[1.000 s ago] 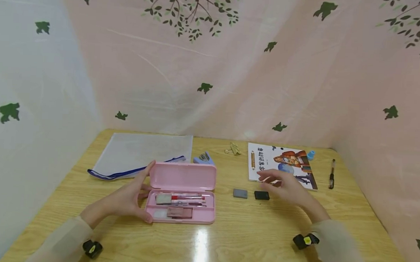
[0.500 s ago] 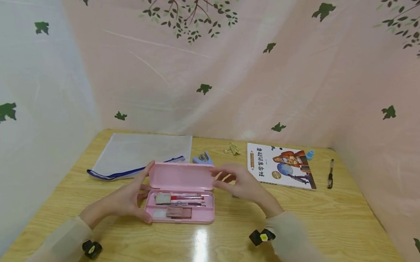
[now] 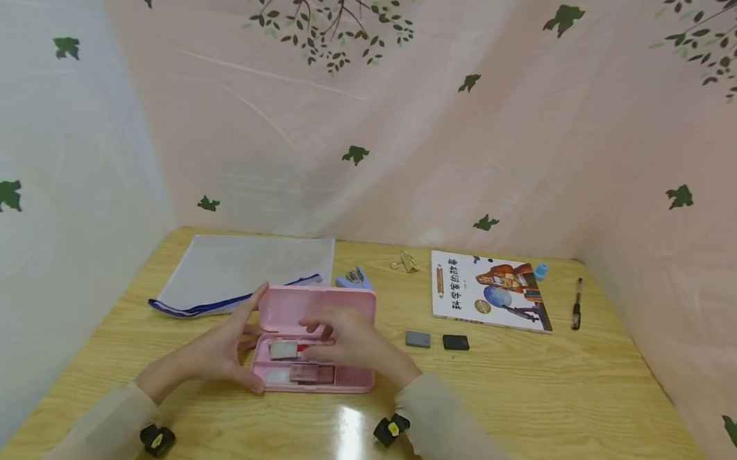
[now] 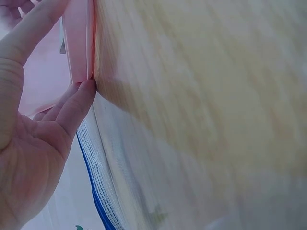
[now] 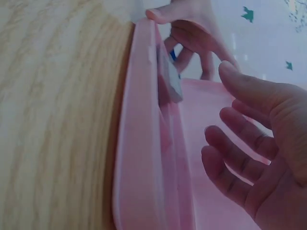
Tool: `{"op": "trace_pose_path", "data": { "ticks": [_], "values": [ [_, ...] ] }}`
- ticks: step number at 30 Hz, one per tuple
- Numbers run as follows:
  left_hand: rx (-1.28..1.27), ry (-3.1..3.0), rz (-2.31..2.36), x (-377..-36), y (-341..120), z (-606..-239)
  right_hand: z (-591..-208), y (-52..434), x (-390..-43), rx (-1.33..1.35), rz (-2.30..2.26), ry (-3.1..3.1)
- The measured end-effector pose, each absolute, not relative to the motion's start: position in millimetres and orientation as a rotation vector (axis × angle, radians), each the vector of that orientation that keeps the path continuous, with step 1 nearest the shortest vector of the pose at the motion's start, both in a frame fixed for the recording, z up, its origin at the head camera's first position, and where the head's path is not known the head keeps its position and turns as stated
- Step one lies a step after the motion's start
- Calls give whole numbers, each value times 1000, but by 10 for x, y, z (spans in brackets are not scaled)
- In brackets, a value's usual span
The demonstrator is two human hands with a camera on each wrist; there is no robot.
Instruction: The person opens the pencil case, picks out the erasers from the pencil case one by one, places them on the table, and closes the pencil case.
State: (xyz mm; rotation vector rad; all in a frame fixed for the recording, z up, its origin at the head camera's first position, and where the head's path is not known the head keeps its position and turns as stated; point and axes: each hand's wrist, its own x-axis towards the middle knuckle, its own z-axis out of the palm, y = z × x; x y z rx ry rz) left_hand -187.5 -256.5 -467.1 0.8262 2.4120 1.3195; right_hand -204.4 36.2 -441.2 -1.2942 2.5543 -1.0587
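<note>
Left hand [image 3: 221, 351] at the left end of the open pink plastic pencil case [image 3: 315, 338], near the middle of the light wooden table [image 3: 522, 405]; thumb on the near edge, index finger up along the raised lid, gripping that end. Right hand [image 3: 344, 340] low over the tray of the case, palm down, fingers loosely spread and relaxed, holding nothing. Right of the case, well apart, a grey eraser [image 3: 417, 339] just beside a black eraser [image 3: 456, 342]. Behind the case, a white mesh pouch with blue zip [image 3: 241, 272].
</note>
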Motion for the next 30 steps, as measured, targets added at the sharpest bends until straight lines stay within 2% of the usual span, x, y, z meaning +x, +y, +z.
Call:
{"op": "trace_pose_path", "data": {
  "ticks": [8,15,30],
  "values": [
    [822,2414,1312,-1874,-2567,-4655,-4420,144,-2035,-1202,-757,2699],
    [831,2411,1308,-1883,-2554,-4679,-4464,86,-2040,-1130,-732,2661],
    [841,2444,1302,-1871,-2562,-4693,-4481,35,-2044,-1182,-692,2655]
  ]
}}
